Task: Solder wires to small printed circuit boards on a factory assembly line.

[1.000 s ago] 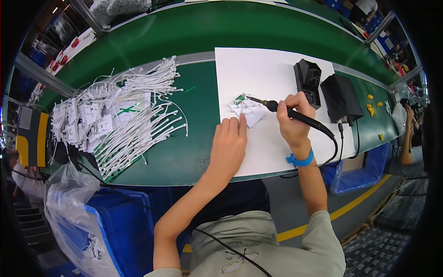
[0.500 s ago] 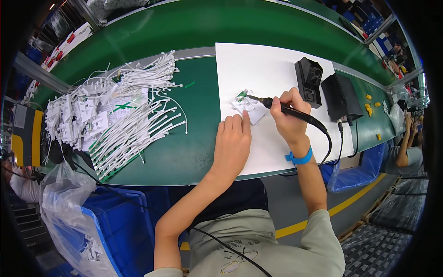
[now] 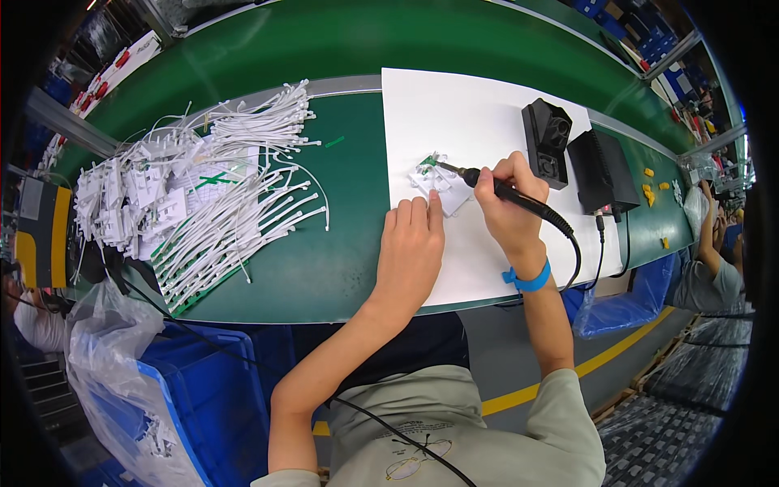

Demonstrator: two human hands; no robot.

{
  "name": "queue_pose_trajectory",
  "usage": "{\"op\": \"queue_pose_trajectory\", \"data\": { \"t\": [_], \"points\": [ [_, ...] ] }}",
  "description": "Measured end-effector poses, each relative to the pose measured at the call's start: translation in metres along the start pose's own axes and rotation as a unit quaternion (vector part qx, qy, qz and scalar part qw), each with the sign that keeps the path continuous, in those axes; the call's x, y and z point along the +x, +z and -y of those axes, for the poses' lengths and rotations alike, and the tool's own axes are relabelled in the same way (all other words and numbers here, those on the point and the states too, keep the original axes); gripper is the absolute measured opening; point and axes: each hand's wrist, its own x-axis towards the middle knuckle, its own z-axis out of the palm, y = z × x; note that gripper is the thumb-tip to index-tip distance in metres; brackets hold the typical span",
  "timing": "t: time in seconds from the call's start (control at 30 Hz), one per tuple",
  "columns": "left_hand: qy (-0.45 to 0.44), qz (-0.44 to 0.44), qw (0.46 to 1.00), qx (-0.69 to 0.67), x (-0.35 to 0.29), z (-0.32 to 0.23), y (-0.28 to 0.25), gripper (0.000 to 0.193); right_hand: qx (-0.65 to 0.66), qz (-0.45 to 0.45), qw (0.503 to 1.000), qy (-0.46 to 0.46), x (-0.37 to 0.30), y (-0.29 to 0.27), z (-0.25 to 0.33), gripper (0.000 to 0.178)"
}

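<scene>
Right hand (image 3: 511,219): closed around black soldering iron (image 3: 472,175); tip at or just beside green area of white plastic part (image 3: 442,182), slightly above and right of frame centre. Left hand (image 3: 411,250): fingers extended, not gripping; index fingertip at part's lower edge. White sheet (image 3: 454,105) beneath, on green desk (image 3: 349,195).

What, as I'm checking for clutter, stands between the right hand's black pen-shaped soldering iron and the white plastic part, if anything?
Nothing visible: the soldering iron in the right hand points at the white plastic part. The left hand sits at the part's near edge, off that line.
</scene>
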Motion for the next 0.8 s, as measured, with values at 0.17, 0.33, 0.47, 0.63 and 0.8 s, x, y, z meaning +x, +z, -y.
{"op": "queue_pose_trajectory", "data": {
  "t": [0.17,0.33,0.47,0.63,0.8],
  "points": [
    [-0.004,-0.001,1.000,0.004,0.000,-0.001,0.001,0.056,-0.028,0.002,0.999,-0.025,-0.004,0.004,0.005,0.024],
    [-0.008,-0.003,1.000,0.005,0.000,-0.002,0.002,0.055,-0.056,0.006,0.997,-0.051,-0.011,0.005,0.008,0.026],
    [-0.013,-0.007,1.000,-0.002,-0.001,-0.003,0.002,0.055,-0.050,-0.006,0.996,-0.070,-0.013,0.005,0.008,0.025],
    [-0.016,-0.001,1.000,0.000,0.000,-0.004,0.001,0.056,-0.032,-0.073,0.992,-0.097,-0.012,-0.012,0.006,0.024],
    [-0.024,0.002,1.000,-0.010,0.000,-0.005,0.001,0.056,-0.047,-0.154,0.982,-0.095,-0.006,-0.041,-0.001,0.021]
  ]
}}
